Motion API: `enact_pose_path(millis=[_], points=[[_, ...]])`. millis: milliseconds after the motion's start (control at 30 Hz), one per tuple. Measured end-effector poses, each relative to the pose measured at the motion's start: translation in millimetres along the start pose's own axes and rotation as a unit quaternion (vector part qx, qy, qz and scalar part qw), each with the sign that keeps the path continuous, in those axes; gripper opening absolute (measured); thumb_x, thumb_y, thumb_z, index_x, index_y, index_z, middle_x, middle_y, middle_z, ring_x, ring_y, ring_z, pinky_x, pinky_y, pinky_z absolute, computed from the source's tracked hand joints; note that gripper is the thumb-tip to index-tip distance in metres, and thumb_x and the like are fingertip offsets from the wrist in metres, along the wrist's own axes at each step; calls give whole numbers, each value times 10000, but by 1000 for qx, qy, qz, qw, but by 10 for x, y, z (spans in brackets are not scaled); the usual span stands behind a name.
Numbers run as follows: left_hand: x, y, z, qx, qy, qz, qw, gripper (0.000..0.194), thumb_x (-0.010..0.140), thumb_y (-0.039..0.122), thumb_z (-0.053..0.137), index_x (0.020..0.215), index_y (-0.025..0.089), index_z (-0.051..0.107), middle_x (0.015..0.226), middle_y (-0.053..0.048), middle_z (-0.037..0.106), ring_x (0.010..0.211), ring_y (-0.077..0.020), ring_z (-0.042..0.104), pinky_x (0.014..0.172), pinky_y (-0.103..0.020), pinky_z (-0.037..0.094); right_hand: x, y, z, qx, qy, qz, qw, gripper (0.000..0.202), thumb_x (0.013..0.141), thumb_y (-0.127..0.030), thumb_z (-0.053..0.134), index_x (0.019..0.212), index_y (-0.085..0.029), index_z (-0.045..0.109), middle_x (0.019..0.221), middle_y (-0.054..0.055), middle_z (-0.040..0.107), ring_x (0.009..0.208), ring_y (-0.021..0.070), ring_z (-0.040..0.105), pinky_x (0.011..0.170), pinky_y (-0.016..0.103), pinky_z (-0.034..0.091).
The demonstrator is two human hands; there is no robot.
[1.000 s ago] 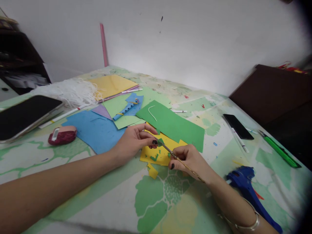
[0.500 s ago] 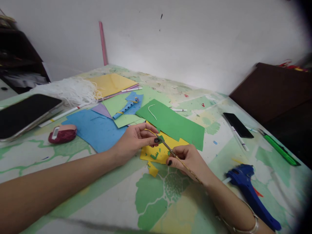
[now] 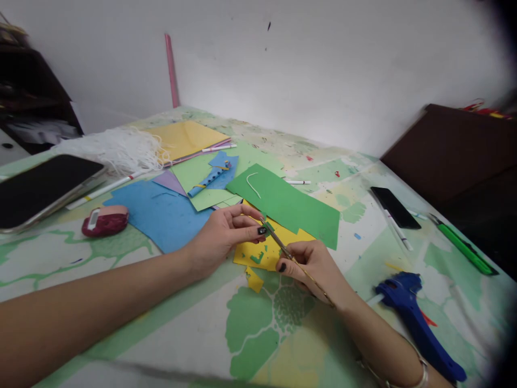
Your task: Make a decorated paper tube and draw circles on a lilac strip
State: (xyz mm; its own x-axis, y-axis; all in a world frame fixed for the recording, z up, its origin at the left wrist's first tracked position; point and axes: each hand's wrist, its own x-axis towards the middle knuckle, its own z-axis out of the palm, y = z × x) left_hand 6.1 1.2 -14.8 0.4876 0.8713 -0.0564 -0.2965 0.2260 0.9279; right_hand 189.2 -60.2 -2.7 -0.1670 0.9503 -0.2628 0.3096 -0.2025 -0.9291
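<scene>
My left hand (image 3: 234, 229) pinches a small piece of green paper (image 3: 268, 229) between thumb and fingers. In my right hand (image 3: 313, 267) is a pair of scissors (image 3: 279, 241), its fingers closed round the handles. The blades point up and left, their tips at the green piece beside my left thumb. Below both hands lies a yellow paper sheet (image 3: 252, 256) with tiny green scraps on it. A torn yellow scrap (image 3: 254, 280) sits at its near edge. Just beyond is a larger green sheet (image 3: 297, 207) with a white curved string on it.
Blue paper (image 3: 165, 215) and a rolled blue tube (image 3: 208, 182) lie left of centre. White string (image 3: 117, 148) and a phone (image 3: 44, 186) are farther left, with a maroon counter (image 3: 105, 221). A blue glue gun (image 3: 416, 318), green cutter (image 3: 462, 245) and black phone (image 3: 393, 206) lie right.
The scissor blades have shifted slightly against the green piece. Both hands keep nearly the same place, and the whole view has moved a little.
</scene>
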Motion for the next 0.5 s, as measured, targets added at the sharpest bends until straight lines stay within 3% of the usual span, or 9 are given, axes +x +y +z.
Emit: enact_pose_path(millis=[500], points=[[-74, 10, 78, -34, 29, -16, 999, 318, 615, 188, 815, 840, 137, 597, 675, -3, 688, 654, -111, 647, 655, -193, 484, -23, -4, 28, -5, 16, -11, 1000, 495, 561, -559, 737, 507, -175, 428, 465, -82, 235, 434, 45, 186, 400, 215, 110]])
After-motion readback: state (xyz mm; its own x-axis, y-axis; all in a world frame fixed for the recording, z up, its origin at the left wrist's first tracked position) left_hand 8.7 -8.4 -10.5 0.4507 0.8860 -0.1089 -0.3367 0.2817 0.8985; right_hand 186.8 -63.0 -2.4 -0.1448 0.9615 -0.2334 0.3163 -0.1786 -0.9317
